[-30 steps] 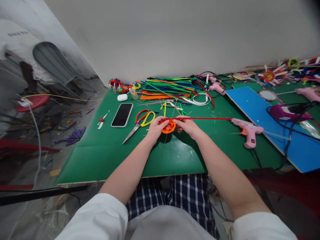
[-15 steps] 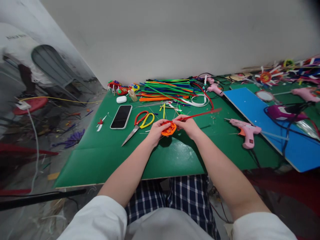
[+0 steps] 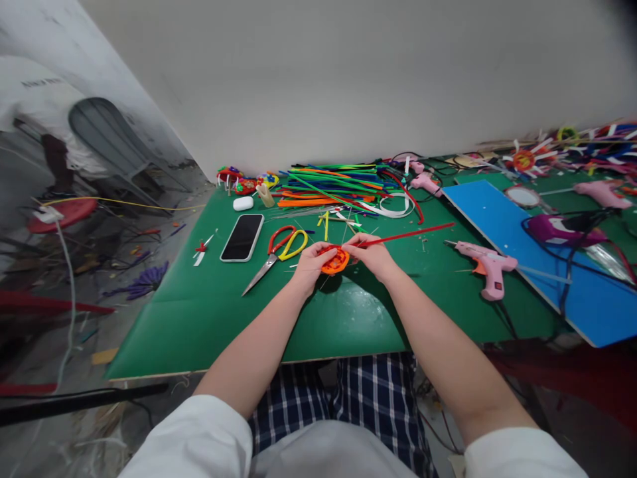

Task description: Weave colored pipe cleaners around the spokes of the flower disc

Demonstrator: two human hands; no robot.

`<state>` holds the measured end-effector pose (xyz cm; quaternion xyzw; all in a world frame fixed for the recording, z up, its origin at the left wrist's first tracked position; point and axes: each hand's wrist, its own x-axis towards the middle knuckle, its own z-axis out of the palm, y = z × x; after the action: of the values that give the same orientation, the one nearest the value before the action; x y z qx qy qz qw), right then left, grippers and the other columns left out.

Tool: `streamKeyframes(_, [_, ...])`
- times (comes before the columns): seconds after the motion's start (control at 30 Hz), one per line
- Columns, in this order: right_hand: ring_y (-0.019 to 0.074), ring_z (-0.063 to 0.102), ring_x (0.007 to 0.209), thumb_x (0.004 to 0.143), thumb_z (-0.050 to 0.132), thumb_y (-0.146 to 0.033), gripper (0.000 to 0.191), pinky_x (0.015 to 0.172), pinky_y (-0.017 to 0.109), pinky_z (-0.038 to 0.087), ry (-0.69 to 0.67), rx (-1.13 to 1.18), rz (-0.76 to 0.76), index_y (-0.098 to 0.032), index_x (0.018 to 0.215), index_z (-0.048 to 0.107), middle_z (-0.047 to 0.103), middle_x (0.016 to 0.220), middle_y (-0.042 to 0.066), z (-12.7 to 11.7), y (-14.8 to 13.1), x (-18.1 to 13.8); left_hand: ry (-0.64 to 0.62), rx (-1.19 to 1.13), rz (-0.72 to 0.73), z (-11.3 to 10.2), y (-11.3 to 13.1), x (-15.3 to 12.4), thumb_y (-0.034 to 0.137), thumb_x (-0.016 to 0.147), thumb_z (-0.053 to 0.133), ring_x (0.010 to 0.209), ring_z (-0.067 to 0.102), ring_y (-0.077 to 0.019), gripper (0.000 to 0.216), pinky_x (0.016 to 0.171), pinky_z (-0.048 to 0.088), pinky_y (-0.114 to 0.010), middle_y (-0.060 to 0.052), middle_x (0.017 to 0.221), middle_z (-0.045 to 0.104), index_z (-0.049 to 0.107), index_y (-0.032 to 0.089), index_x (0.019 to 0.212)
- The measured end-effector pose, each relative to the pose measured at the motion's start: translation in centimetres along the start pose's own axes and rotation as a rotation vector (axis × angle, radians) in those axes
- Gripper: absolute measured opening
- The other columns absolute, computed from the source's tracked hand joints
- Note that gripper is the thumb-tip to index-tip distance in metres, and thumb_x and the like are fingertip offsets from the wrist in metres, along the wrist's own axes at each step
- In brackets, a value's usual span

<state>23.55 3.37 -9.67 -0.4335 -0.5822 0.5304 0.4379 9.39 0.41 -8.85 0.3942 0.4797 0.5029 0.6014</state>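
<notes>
Between my hands is a small round woven piece of orange and red strips [image 3: 335,261], with thin wires sticking out around it. My left hand [image 3: 313,260] pinches its left edge, fingers closed. At its upper right, my right hand [image 3: 369,250] is closed on a red strip [image 3: 418,233], whose long free end points right over the table. Left of my left hand lie open scissors [image 3: 276,251] with one red and one yellow handle. Beyond my hands are loose yellow and white bits. My fingertips hide where the strip meets the woven piece.
The green table [image 3: 189,332] holds a phone [image 3: 242,238], a white case [image 3: 243,203] and a heap of coloured strips [image 3: 333,186]. To the right are a pink glue gun [image 3: 490,265] and a blue board [image 3: 517,232] with cables across it. A wall rises behind.
The red strip's free end has swung slightly and now reaches further right. The woven piece is tilted a little differently in my fingers. Both hands keep their hold; the view has shifted slightly.
</notes>
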Motion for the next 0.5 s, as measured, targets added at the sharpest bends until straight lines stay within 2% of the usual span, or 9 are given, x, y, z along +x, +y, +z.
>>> streamKeyframes(0.2, [0.0111, 0.054, 0.058, 0.058, 0.062, -0.031, 0.024, 0.047, 0.022, 0.043, -0.067, 0.066, 0.04, -0.018, 0.077, 0.063, 0.061, 0.068, 0.003, -0.15, -0.22, 0.01, 0.059, -0.022, 0.027, -0.26, 0.26, 0.15, 0.027, 0.056, 0.065, 0.046, 0.052, -0.0065, 0.027, 0.046, 0.043, -0.019, 0.002, 0.059, 0.058, 0.052, 0.013, 0.074])
streamKeyframes(0.5, [0.0108, 0.052, 0.054, 0.054, 0.065, -0.034, 0.023, 0.045, 0.022, 0.041, -0.002, 0.097, 0.041, -0.015, 0.066, 0.059, 0.057, 0.058, 0.001, -0.22, -0.22, 0.04, 0.003, -0.005, 0.029, -0.28, -0.18, 0.37, 0.027, 0.053, 0.066, 0.05, 0.052, -0.0069, 0.026, 0.054, 0.043, -0.021, 0.002, 0.06, 0.058, 0.053, 0.013, 0.071])
